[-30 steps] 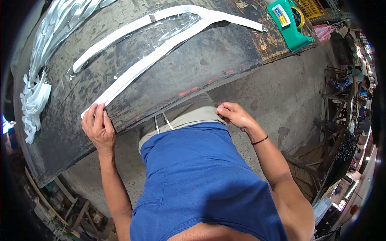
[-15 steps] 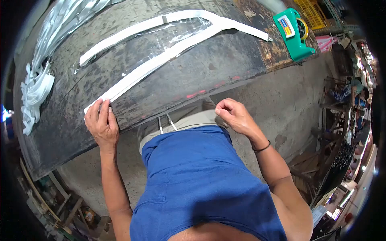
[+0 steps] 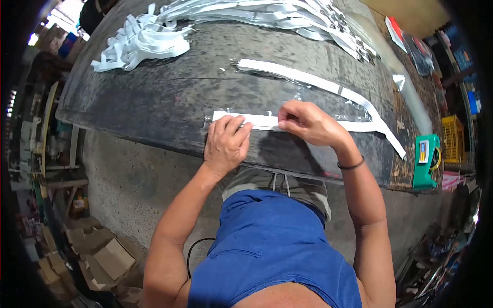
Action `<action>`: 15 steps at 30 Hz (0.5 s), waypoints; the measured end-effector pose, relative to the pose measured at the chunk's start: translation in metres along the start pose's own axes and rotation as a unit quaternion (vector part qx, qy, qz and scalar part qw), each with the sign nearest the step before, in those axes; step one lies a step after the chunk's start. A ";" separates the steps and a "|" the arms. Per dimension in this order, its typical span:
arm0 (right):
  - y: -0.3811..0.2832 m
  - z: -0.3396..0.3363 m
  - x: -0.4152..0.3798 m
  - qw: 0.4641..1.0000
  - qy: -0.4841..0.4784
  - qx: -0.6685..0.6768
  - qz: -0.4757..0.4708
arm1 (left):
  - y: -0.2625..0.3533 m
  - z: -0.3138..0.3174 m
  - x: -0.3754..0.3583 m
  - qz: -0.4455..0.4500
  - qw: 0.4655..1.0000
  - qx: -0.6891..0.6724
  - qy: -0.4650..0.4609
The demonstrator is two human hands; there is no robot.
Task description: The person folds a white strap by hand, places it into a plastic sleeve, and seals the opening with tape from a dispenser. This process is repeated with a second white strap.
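Observation:
On the dark worktable (image 3: 154,97) lies a white strap (image 3: 262,121) with clear plastic film about it; it bends back at the right into an upper length (image 3: 308,78). My left hand (image 3: 226,141) lies on the strap's left end, palm down with fingers a little apart. Over the same lower length, further right, my right hand (image 3: 313,123) is closed with thumb and index finger pinched together. What is between those fingertips is too small to make out. The strap's right tip (image 3: 398,146) ends near a green tape dispenser (image 3: 425,161).
A pile of white straps (image 3: 149,43) lies at the back left, with more straps (image 3: 277,18) along the back. A roll of clear film (image 3: 411,97) is at the right. Beyond the table stand a yellow crate (image 3: 453,138) and, on the floor at lower left, cardboard (image 3: 110,259).
My right hand has moved from the table's front edge onto the strap. The view has shifted, showing more of the table's back. My left hand remains at the strap's left end.

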State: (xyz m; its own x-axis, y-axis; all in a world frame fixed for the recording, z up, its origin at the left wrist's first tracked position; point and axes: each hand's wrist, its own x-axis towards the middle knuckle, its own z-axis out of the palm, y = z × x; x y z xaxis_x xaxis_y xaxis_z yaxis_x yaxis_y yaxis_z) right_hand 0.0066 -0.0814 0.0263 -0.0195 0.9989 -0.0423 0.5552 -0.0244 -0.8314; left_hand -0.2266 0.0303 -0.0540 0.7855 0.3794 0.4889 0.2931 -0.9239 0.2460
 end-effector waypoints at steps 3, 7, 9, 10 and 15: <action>0.011 0.008 0.040 0.997 -0.066 -0.042 -0.015 | -0.001 0.002 -0.001 -0.005 1.000 -0.005 -0.003; 0.022 0.013 0.068 0.984 -0.147 -0.098 0.029 | -0.001 0.002 0.000 -0.004 1.000 -0.005 -0.004; 0.014 0.010 0.076 0.977 -0.175 -0.096 0.071 | -0.002 0.002 0.000 -0.003 1.000 -0.008 -0.001; 0.011 0.009 0.079 0.969 -0.200 -0.093 0.112 | -0.002 0.002 0.000 -0.004 1.000 -0.009 -0.002; 0.010 0.007 0.087 0.960 -0.228 -0.118 0.113 | -0.002 0.001 0.000 -0.007 1.000 -0.015 -0.008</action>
State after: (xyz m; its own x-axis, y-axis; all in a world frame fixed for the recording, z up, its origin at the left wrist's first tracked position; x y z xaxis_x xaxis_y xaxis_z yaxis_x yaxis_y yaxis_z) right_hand 0.0045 0.0052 0.0109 -0.2083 0.8468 -0.4895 0.7594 -0.1753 -0.6265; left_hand -0.2267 0.0318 -0.0555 0.7905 0.3908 0.4716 0.2877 -0.9167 0.2773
